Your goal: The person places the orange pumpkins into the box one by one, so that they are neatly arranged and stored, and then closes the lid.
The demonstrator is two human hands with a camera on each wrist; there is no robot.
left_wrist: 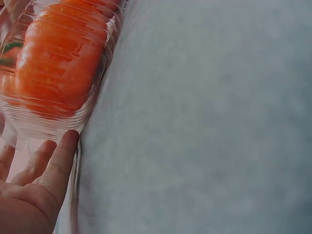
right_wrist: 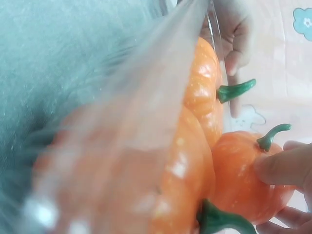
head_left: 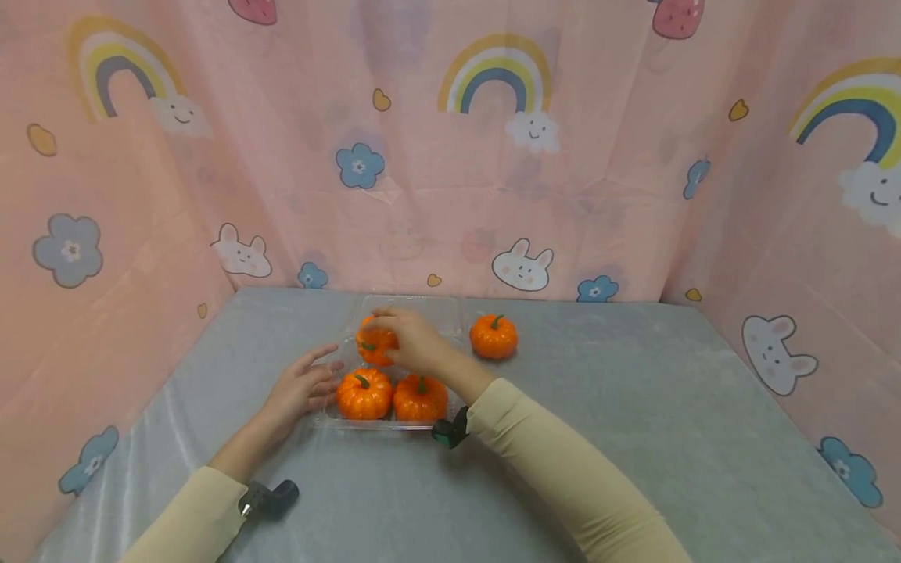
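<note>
A clear plastic clamshell box lies with its lid folded back. Two small orange pumpkins with green stems, one at left and one at right, sit in its near part. My right hand grips a third pumpkin over the far left of the box; the right wrist view shows its thumb against that pumpkin. At the box's left side is my left hand, fingers extended. In the left wrist view a fingertip touches or nearly touches the box's ribbed wall.
Another orange pumpkin stands on the grey cloth-covered table, right of the box. A pink patterned curtain encloses the back and both sides. Each wrist wears a dark camera mount.
</note>
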